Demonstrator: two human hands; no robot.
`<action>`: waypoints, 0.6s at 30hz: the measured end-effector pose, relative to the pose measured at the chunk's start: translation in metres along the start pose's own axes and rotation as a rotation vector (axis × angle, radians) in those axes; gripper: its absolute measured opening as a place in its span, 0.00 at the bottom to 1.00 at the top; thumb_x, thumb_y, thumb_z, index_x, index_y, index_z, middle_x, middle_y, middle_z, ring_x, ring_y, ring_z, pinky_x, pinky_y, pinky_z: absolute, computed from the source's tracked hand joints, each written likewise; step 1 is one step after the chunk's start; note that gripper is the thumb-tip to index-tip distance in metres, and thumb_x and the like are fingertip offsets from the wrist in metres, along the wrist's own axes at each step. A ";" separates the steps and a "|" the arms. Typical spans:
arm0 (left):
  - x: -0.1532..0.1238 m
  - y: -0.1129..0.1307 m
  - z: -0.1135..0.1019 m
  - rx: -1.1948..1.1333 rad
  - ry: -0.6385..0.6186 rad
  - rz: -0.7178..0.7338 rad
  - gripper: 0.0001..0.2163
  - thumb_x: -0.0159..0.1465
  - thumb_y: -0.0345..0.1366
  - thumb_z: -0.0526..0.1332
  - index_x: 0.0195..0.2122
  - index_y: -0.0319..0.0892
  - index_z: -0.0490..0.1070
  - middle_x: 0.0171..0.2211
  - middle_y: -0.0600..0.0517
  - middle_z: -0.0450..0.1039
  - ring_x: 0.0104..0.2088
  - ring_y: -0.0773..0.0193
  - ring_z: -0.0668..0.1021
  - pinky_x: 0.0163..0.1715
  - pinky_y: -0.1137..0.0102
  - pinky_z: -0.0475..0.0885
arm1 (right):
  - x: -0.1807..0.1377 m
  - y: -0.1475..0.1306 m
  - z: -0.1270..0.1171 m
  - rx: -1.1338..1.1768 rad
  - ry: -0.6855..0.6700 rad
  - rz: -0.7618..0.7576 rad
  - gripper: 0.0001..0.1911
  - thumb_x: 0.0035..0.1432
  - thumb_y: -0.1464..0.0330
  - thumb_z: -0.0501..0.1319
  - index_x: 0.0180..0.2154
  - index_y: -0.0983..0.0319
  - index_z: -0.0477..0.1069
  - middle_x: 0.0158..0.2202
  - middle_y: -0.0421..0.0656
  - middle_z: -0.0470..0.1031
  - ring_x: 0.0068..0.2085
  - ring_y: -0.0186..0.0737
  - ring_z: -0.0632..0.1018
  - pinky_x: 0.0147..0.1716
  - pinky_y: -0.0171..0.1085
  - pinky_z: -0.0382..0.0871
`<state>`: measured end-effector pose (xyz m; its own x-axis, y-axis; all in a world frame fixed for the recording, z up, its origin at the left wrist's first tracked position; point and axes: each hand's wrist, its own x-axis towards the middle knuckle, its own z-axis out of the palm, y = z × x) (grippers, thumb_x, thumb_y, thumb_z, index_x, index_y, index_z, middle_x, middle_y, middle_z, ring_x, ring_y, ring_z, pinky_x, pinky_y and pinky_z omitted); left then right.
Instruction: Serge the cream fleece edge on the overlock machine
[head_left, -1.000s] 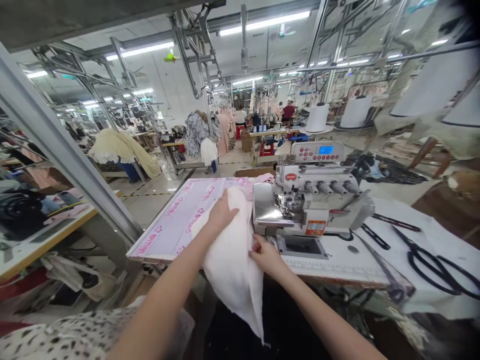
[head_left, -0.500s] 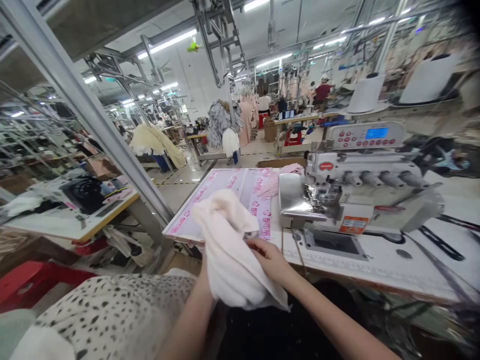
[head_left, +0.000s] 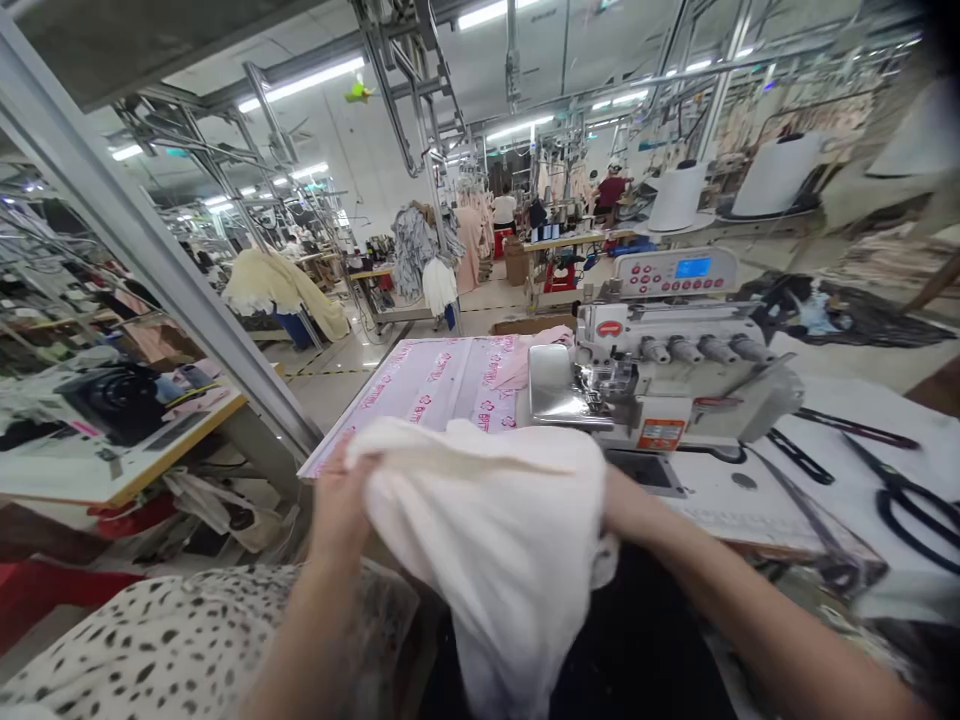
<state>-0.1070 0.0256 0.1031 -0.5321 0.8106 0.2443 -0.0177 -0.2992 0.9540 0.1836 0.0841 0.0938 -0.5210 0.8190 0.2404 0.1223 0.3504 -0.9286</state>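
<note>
Fabric (head_left: pixel 480 540) bunches in left fingers (head_left: pixel 334 490) above a pink-printed board (head_left: pixel 427 385), right fingers hidden, workshop floor (head_left: pixel 330 390) behind.

one camera was worn on the person's head, and the view was directed forward and down. the left hand (head_left: pixel 337 505) and right hand (head_left: pixel 626 505) were framed close below it, the overlock sewing machine (head_left: pixel 660 365) was seen just beyond them, and the far rows of the garment workshop (head_left: pixel 480 220) were taken in well behind.
</note>
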 end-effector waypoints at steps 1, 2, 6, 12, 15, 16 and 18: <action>0.015 0.002 -0.017 0.014 0.119 0.083 0.18 0.48 0.38 0.64 0.40 0.41 0.66 0.32 0.54 0.69 0.26 0.71 0.71 0.26 0.77 0.68 | -0.004 -0.004 -0.016 -0.002 -0.006 0.074 0.10 0.45 0.67 0.62 0.33 0.62 0.73 0.33 0.41 0.76 0.36 0.43 0.75 0.38 0.39 0.69; 0.030 -0.001 -0.034 0.066 0.217 0.163 0.17 0.49 0.39 0.63 0.40 0.42 0.65 0.32 0.55 0.69 0.26 0.71 0.70 0.26 0.77 0.67 | -0.008 -0.007 -0.030 -0.004 0.027 0.158 0.11 0.45 0.66 0.62 0.34 0.62 0.72 0.32 0.41 0.76 0.35 0.43 0.75 0.36 0.39 0.69; 0.065 -0.039 -0.082 0.615 0.225 0.157 0.16 0.50 0.46 0.59 0.35 0.40 0.66 0.27 0.53 0.67 0.26 0.65 0.70 0.29 0.68 0.69 | -0.019 0.006 -0.059 -0.111 0.254 0.267 0.15 0.47 0.58 0.60 0.34 0.62 0.70 0.30 0.41 0.75 0.33 0.44 0.75 0.33 0.39 0.68; 0.060 -0.073 -0.045 0.923 -0.155 0.311 0.25 0.52 0.45 0.59 0.50 0.41 0.62 0.50 0.44 0.63 0.52 0.53 0.65 0.53 0.57 0.59 | -0.019 0.039 -0.043 -0.375 0.284 0.127 0.15 0.50 0.59 0.57 0.36 0.61 0.71 0.37 0.43 0.75 0.40 0.46 0.74 0.41 0.41 0.65; 0.062 -0.074 -0.009 1.010 -0.500 0.372 0.29 0.56 0.48 0.56 0.57 0.41 0.54 0.56 0.44 0.57 0.56 0.55 0.60 0.56 0.59 0.55 | -0.027 0.047 -0.044 -0.394 0.317 0.155 0.16 0.51 0.59 0.56 0.39 0.61 0.70 0.39 0.44 0.75 0.41 0.46 0.74 0.42 0.40 0.66; 0.065 -0.077 0.001 1.039 -0.589 0.355 0.31 0.55 0.48 0.56 0.57 0.39 0.53 0.56 0.43 0.57 0.56 0.55 0.61 0.56 0.59 0.56 | -0.031 0.050 -0.045 -0.401 0.344 0.172 0.17 0.51 0.59 0.56 0.40 0.62 0.70 0.40 0.44 0.75 0.43 0.46 0.74 0.43 0.41 0.66; 0.072 -0.086 0.015 1.094 -0.713 0.307 0.30 0.55 0.47 0.56 0.56 0.37 0.57 0.53 0.42 0.62 0.53 0.53 0.65 0.53 0.59 0.60 | -0.042 0.056 -0.047 -0.421 0.373 0.226 0.22 0.49 0.57 0.58 0.44 0.62 0.68 0.43 0.46 0.74 0.45 0.48 0.73 0.43 0.41 0.67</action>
<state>-0.1306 0.1170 0.0415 0.1682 0.9674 0.1892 0.8815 -0.2335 0.4103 0.2518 0.0909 0.0450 -0.1214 0.9714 0.2039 0.5588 0.2366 -0.7948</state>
